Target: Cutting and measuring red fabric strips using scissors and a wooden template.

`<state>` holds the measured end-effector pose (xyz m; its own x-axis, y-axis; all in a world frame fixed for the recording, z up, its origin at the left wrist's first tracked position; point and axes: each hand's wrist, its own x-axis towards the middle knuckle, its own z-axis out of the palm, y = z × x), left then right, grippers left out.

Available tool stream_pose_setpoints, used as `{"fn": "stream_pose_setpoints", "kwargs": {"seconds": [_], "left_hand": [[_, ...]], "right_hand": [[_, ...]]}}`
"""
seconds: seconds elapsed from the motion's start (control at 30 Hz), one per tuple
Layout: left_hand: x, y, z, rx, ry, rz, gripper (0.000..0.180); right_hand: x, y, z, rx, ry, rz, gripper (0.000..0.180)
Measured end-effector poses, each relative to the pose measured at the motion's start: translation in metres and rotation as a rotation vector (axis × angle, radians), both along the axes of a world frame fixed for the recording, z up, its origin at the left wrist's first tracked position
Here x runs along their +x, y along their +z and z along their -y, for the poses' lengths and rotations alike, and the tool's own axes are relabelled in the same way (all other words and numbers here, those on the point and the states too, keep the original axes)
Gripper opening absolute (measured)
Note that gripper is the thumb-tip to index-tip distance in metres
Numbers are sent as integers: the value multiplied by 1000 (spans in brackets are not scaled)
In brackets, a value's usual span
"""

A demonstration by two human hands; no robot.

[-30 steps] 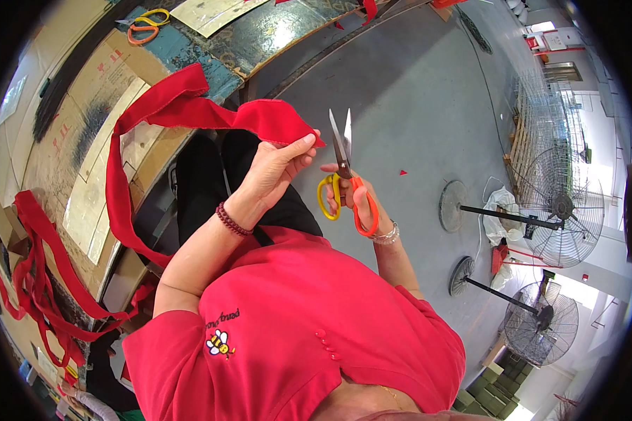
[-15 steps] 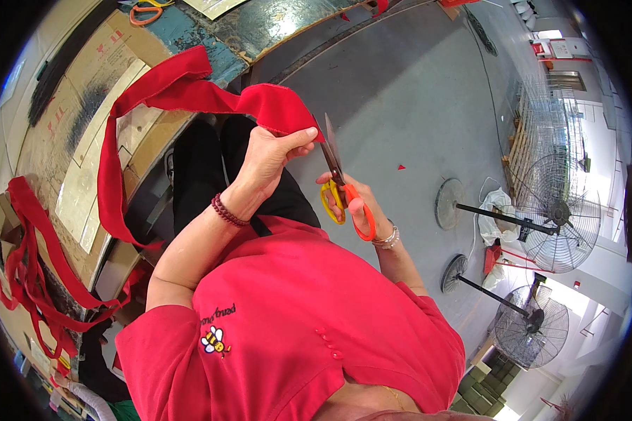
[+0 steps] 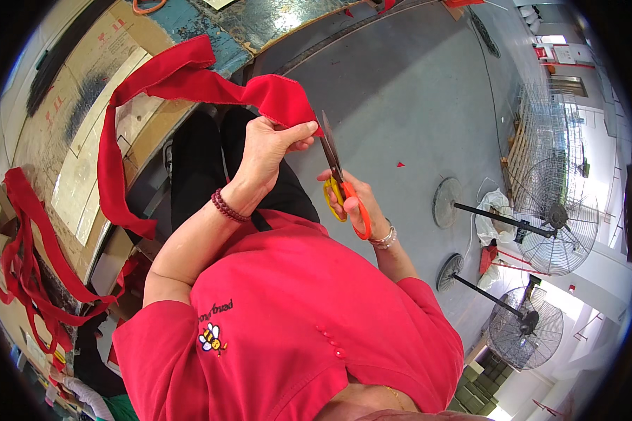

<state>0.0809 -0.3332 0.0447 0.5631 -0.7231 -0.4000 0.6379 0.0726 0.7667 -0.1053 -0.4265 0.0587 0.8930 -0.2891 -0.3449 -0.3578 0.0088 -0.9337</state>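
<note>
The left hand (image 3: pixel 270 151) has its fingers clamped on the red fabric strip (image 3: pixel 189 81). Just beside its fingertips, the right hand (image 3: pixel 354 203) grips orange-handled scissors (image 3: pixel 337 175), blades closed.

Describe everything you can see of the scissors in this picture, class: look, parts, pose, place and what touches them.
The scissors have two dark metal blades and plastic loop handles, one orange, one yellow. The right hand grips them through the loops. The blades point up and away from the person, nearly closed, their tips at the edge of the red fabric strip that the left hand pinches. They are held in the air above the grey floor.
</note>
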Motion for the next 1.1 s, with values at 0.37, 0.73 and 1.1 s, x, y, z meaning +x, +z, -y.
{"fn": "stream_pose_setpoints", "kwargs": {"seconds": [0.37,0.73,1.1], "left_hand": [[2,1,-2,-3,-11,7,11],[7,1,-4,19,-79,16,11],[0,-2,-2,20,12,52,13]], "right_hand": [[0,-2,0,-57,-3,-16,99],[-1,-8,2,64,16,-2,96],[2,-7,-4,-1,-24,16,92]]}}
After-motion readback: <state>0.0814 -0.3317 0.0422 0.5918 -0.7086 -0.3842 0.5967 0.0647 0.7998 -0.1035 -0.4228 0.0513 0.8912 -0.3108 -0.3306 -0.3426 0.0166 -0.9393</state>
